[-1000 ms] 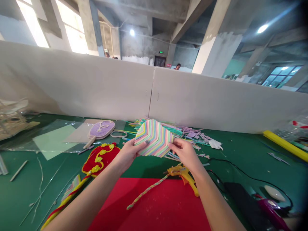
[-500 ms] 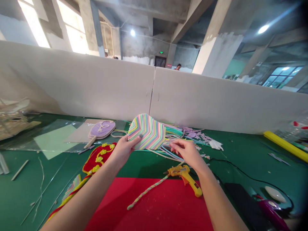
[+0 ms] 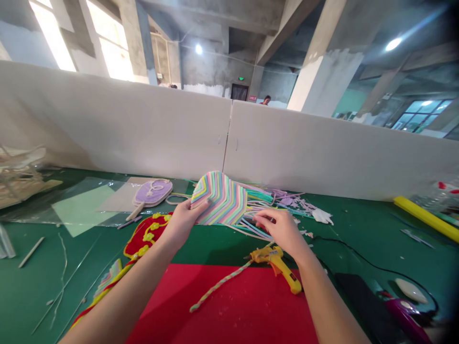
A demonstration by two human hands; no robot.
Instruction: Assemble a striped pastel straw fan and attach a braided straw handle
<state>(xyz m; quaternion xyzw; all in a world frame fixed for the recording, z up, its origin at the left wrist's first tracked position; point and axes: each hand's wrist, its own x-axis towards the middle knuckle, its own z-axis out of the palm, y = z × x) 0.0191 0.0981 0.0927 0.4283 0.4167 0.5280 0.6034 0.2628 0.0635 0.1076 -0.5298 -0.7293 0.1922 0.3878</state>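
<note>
Well left of the glue gun [image 3: 274, 263], on the worktop [image 3: 358, 215], lie a purple fan [image 3: 152, 192] and, nearer the camera, a red piece [image 3: 139, 235]. Left of and beyond the glue gun, the left hand [image 3: 186, 217] pinches the lower left edge of the striped panel [image 3: 220, 200], thumb on the face; the fingers behind are hidden. The panel is held with its face toward the camera. Whether its lower edge touches the worktop cannot be told.

Handling: judge the panel light. Held from one side, it keeps its shape, so treat as moderately stiff, with a soft, non-slip surface. The joints between rows are probably the weak point: grip flat across several rows and do not tug a single row.

Beyond the glue gun, loose strips [image 3: 258, 195] lie behind the panel. The right hand [image 3: 279, 229] is just beside the panel's right edge, fingers curled toward the thumb; whether it pinches a strip cannot be told.
</note>
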